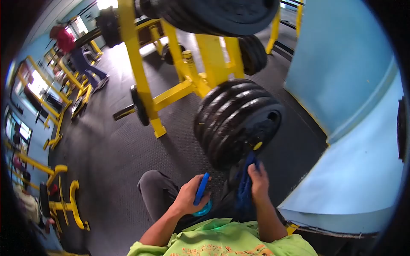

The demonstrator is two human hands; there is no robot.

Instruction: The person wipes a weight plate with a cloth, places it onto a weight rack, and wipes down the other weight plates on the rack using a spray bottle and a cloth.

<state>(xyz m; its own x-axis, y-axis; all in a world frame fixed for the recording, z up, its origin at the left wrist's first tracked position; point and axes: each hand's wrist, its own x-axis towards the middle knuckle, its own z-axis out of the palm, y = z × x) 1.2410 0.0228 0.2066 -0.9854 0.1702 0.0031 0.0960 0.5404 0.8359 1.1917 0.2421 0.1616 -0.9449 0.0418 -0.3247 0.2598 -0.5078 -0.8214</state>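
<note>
My left hand (188, 197) is closed round what looks like a spray bottle, with a blue top (201, 189) and a see-through teal body (204, 209); my fingers hide part of it. In my right hand (259, 182) hangs a dark blue cloth (244, 187), gripped near its upper end. The cloth's top reaches the lower edge of a stack of black weight plates (241, 121); whether it touches them I cannot tell. A yellow peg end (257, 146) shows at the front plate's centre.
A yellow plate rack (175, 94) stands ahead, with more black plates (230, 15) overhead. A light blue wall (341, 64) closes off the right. Yellow gym machines (64, 205) line the left, where a person in a red top (66, 41) stands on the black floor.
</note>
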